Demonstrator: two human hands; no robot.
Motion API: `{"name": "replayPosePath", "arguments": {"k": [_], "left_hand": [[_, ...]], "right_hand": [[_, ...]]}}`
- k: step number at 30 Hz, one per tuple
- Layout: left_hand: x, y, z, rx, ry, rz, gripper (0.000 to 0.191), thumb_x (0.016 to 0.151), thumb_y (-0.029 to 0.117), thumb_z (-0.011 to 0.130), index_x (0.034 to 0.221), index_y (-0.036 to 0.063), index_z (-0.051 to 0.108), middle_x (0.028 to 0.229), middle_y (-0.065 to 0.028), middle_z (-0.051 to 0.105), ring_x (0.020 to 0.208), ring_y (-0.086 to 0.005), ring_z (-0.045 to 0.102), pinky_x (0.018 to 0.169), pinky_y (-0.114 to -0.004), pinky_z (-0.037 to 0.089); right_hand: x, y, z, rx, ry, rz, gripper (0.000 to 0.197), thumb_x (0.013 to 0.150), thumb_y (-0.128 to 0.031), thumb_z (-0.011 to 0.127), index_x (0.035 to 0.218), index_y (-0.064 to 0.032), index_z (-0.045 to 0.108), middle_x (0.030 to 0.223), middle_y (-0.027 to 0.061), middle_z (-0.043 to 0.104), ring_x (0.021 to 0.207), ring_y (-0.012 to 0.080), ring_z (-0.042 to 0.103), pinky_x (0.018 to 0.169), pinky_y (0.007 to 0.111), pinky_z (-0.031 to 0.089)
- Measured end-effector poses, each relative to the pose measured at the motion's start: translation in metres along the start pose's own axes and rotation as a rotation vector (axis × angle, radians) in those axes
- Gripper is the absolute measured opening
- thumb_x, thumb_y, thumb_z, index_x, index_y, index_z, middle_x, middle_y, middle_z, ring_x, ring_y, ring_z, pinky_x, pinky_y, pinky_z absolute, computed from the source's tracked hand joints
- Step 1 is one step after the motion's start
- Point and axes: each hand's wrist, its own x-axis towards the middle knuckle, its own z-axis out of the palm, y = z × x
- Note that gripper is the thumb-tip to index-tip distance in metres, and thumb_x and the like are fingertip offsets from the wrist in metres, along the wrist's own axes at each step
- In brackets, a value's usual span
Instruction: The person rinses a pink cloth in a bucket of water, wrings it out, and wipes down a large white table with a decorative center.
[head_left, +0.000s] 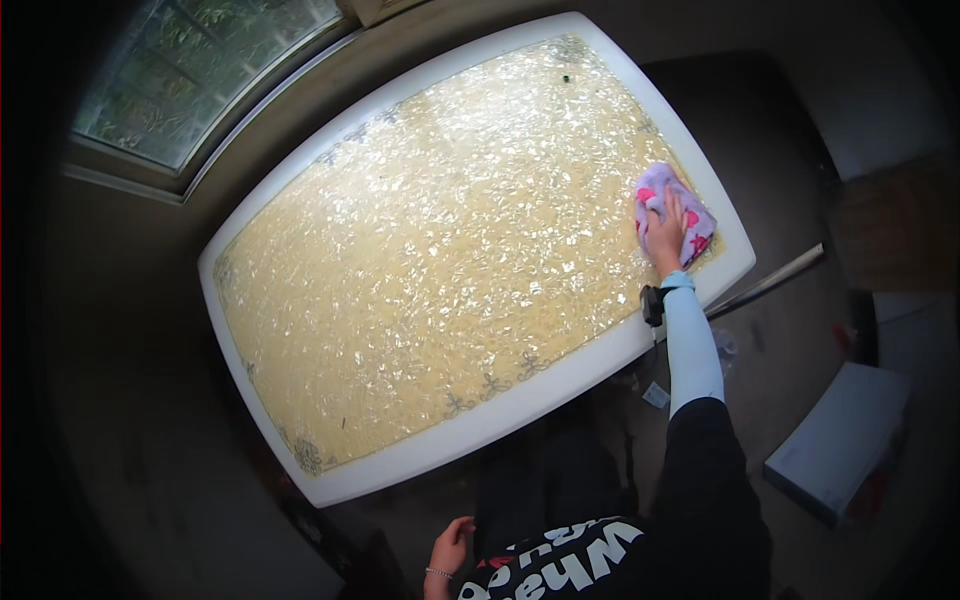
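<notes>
My right hand (666, 231) lies on a folded lilac cloth (697, 206) with pink and red patches, pressing it against the tabletop. The cloth sits near the right end of a white-rimmed table (465, 431). A shiny, cream-yellow patterned covering (420, 285) spreads over the tabletop, with grey floral motifs along its border. My left hand (451, 544) hangs low beside my body, away from the table, its fingers loosely bent and nothing seen in it.
On the covering are a small dark green bit (566, 79) and a thin dark sliver (344, 423). A window (202, 75) is beyond the table's far left side. A pole (772, 277) sticks out past the right corner. A pale box (836, 442) stands at lower right.
</notes>
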Motion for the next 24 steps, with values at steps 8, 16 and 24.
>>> {"name": "replayPosePath", "arguments": {"k": [8, 16, 24], "left_hand": [[0.058, 0.008, -0.059, 0.189, -0.135, 0.109, 0.032, 0.086, -0.004, 0.044, 0.115, 0.0046, 0.057, 0.100, -0.0118, 0.067, 0.098, -0.0203, 0.064, 0.087, -0.031, 0.049], [0.095, 0.139, -0.045, -0.043, -0.355, 0.291, 0.038, 0.088, -0.007, 0.040, 0.122, 0.0038, 0.052, 0.108, -0.0077, 0.061, 0.105, -0.0149, 0.056, 0.095, -0.028, 0.042], [0.109, 0.145, -0.033, 0.122, -0.288, 0.197, 0.035, 0.088, -0.006, 0.041, 0.120, 0.0027, 0.054, 0.105, -0.0097, 0.063, 0.102, -0.0172, 0.059, 0.093, -0.029, 0.044]], "right_hand": [[-0.192, -0.093, -0.007, 0.238, -0.361, -0.226, 0.064, 0.077, -0.027, 0.063, 0.137, -0.0144, 0.044, 0.148, 0.0135, 0.032, 0.137, 0.0372, 0.024, 0.110, 0.054, 0.015], [-0.236, -0.159, -0.040, 0.064, -0.712, -0.393, 0.084, 0.065, -0.030, 0.073, 0.142, -0.0296, 0.037, 0.151, 0.0066, 0.026, 0.140, 0.0313, 0.022, 0.111, 0.053, 0.016], [-0.038, -0.067, -0.021, -0.142, -0.247, -0.241, 0.081, 0.072, -0.032, 0.070, 0.144, -0.0241, 0.032, 0.149, 0.0088, 0.030, 0.139, 0.0309, 0.023, 0.111, 0.050, 0.019]]}}
